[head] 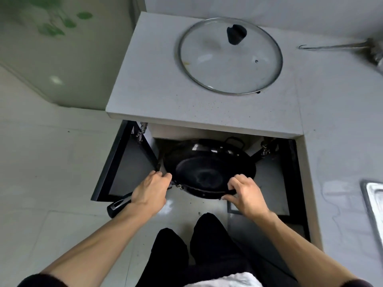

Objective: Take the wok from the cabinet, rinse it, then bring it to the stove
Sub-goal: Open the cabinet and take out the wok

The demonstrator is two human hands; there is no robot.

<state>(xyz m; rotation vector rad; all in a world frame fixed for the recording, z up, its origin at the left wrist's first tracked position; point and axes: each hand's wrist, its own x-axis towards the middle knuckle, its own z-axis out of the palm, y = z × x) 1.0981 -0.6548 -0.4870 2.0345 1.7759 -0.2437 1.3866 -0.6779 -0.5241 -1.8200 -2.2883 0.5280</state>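
A black wok [207, 162] hangs tilted in the mouth of the open cabinet [275, 172] below the counter. Its long black handle [118, 206] points down to the left. My left hand [150, 193] grips the handle close to the wok's rim. My right hand [244, 193] holds the near rim on the right, fingers curled over the edge. A small loop handle shows at the wok's far side.
Both cabinet doors [122, 166] stand open to either side. On the grey counter [165, 90] above lies a glass lid [230, 56] with a black knob. A metal utensil [335, 46] lies at the right. The sink's rim [371, 199] shows at the right edge. My legs stand on the tiled floor.
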